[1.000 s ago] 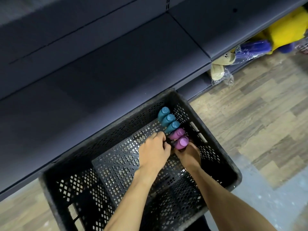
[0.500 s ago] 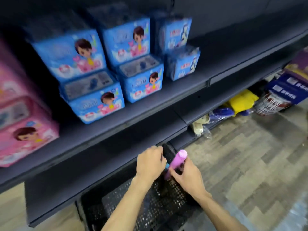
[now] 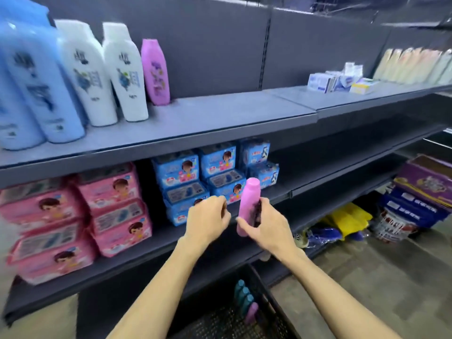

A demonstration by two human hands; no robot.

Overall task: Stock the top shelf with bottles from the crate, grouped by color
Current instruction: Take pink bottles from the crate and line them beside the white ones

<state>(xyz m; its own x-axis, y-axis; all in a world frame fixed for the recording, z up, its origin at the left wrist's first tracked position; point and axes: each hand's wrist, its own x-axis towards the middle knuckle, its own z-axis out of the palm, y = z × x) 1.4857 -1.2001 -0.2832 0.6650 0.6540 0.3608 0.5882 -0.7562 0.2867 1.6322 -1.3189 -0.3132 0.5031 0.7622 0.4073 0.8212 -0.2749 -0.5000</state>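
My right hand (image 3: 267,227) grips a pink bottle (image 3: 248,204) upright, cap end up, in front of the middle shelf. Just left of it my left hand (image 3: 208,218) hovers with fingers curled; nothing shows in it. On the top shelf (image 3: 220,113) stand blue bottles (image 3: 36,81) at the far left, then two white bottles (image 3: 105,74), then one purple bottle (image 3: 155,72). To the right of the purple bottle the shelf is bare. The black crate (image 3: 267,297) sits low on the floor, with teal bottles (image 3: 242,293) and one purple bottle (image 3: 252,313) in it.
Pink packs (image 3: 73,216) and blue packs (image 3: 210,172) fill the middle shelf. Small boxes (image 3: 342,79) and pale bottles (image 3: 415,64) sit on the top shelf to the right. Purple boxes (image 3: 425,184) and a yellow bag (image 3: 347,218) lie low on the right.
My right hand lifted the pink bottle out of the crate up to middle-shelf height. My left hand rose with it. The view swung up from the crate to the shelves.
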